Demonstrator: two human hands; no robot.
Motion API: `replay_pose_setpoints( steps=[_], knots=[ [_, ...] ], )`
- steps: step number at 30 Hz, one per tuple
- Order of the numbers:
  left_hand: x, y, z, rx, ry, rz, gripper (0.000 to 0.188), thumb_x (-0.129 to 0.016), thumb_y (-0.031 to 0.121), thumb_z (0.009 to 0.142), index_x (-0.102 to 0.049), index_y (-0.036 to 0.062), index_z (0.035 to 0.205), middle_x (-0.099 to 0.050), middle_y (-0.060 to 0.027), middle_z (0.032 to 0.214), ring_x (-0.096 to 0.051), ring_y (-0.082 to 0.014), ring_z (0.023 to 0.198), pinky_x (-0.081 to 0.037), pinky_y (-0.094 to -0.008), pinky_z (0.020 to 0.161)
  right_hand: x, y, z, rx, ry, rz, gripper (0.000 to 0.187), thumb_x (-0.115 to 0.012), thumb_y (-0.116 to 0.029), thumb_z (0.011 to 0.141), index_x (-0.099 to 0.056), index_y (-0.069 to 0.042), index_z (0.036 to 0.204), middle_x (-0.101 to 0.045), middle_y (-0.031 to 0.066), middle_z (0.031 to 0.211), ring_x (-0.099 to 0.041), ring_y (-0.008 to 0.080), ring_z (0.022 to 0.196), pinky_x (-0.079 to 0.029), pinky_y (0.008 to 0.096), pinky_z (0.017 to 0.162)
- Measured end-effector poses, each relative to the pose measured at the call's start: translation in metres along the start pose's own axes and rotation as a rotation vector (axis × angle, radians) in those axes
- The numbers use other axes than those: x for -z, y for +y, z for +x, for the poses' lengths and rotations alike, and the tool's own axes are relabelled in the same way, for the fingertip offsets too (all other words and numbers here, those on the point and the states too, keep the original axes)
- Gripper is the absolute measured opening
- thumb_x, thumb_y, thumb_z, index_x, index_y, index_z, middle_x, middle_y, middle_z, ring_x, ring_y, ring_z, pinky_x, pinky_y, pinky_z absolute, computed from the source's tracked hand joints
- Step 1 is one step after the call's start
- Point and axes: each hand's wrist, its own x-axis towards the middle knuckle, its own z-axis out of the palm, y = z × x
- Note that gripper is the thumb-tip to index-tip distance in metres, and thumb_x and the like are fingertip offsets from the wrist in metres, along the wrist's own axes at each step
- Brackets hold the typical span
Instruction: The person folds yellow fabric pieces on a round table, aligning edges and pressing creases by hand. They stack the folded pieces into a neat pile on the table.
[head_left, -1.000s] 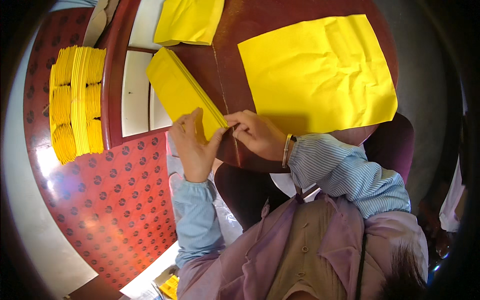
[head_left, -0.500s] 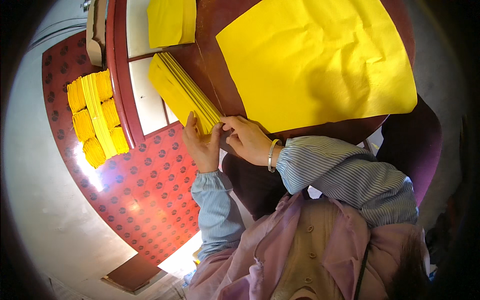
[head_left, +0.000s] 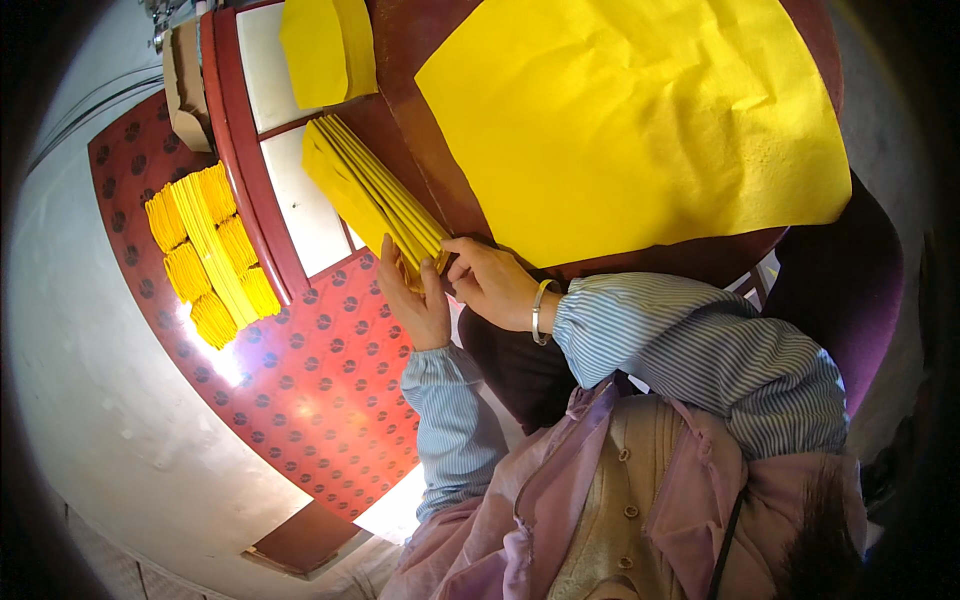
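Observation:
A long bundle of folded yellow paper sheets (head_left: 375,190) lies slanting across the table, its pleated edges turned to the right. My left hand (head_left: 418,308) grips the bundle's near end, fingers along the left side and thumb on the right. At the same end, my right hand (head_left: 497,288) has its bent fingertips pressed on the lower right corner of the folds; exactly which layers they hold is hidden. To the right of the bundle spreads a large, slightly creased yellow sheet (head_left: 630,140).
Beyond the bundle, a stack of yellow paper (head_left: 325,55) sits on the dark red table (head_left: 405,165). On the red patterned mat (head_left: 300,350) at left, several folded yellow bundles (head_left: 212,255) lie grouped together. A cardboard piece (head_left: 185,85) stands beside the table's far left edge.
The whole view has shifted slightly, moving the mat and its bundles rightward and down in the picture. Both hands stay at the bundle's near end, with the left thumb slightly shifted.

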Motion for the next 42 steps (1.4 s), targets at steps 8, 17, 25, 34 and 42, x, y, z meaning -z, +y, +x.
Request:
replay_pose_setpoints(
  steps=[8,17,25,34,42],
  knots=[
    [-0.001,0.006,-0.001,-0.116,0.006,0.160,0.070,-0.072,0.012,0.099,-0.040,0.0028,0.160,-0.050,-0.0207,0.149,-0.054,-0.0343,0.136,-0.046,-0.0437,0.113,0.005,-0.006,0.000,-0.120,-0.141,0.013,0.050,-0.059,-0.010,0.095,-0.052,0.001,0.143,-0.073,0.0305,0.095,-0.073,0.0473,0.089,-0.057,0.0556,0.081],
    [-0.007,-0.001,-0.002,-0.139,0.038,0.203,0.066,-0.068,0.021,0.105,-0.039,0.0026,0.161,-0.055,-0.0197,0.144,-0.054,-0.0354,0.132,-0.046,-0.0458,0.109,0.005,-0.012,0.000,-0.043,-0.275,-0.169,0.065,-0.057,-0.014,0.097,-0.037,0.002,0.156,-0.073,0.0322,0.101,-0.073,0.0478,0.090,-0.058,0.0546,0.082],
    [-0.012,-0.002,-0.005,0.008,0.058,0.014,0.063,-0.063,0.023,0.108,-0.038,0.0038,0.163,-0.055,-0.0185,0.142,-0.057,-0.0304,0.127,-0.049,-0.0413,0.101,0.000,-0.014,-0.007,-0.172,-0.135,-0.101,0.073,-0.061,-0.016,0.095,-0.031,0.009,0.157,-0.073,0.0324,0.094,-0.073,0.0466,0.084,-0.058,0.0548,0.074],
    [-0.010,-0.001,-0.005,-0.014,0.053,0.035,0.061,-0.062,0.020,0.109,-0.039,0.0033,0.162,-0.054,-0.0173,0.148,-0.059,-0.0265,0.127,-0.051,-0.0381,0.100,0.005,-0.018,-0.008,-0.104,-0.184,-0.010,0.050,-0.053,-0.027,0.104,-0.044,0.003,0.143,-0.073,0.0300,0.096,-0.072,0.0473,0.082,-0.058,0.0545,0.074],
    [-0.010,0.007,-0.008,0.027,0.051,0.014,0.060,-0.062,0.018,0.109,-0.039,0.0030,0.162,-0.055,-0.0177,0.147,-0.060,-0.0257,0.127,-0.052,-0.0376,0.099,-0.004,-0.007,-0.009,-0.020,-0.158,-0.089,0.058,-0.053,-0.022,0.102,-0.035,0.006,0.149,-0.072,0.0303,0.095,-0.071,0.0481,0.080,-0.057,0.0548,0.071]
  ],
)
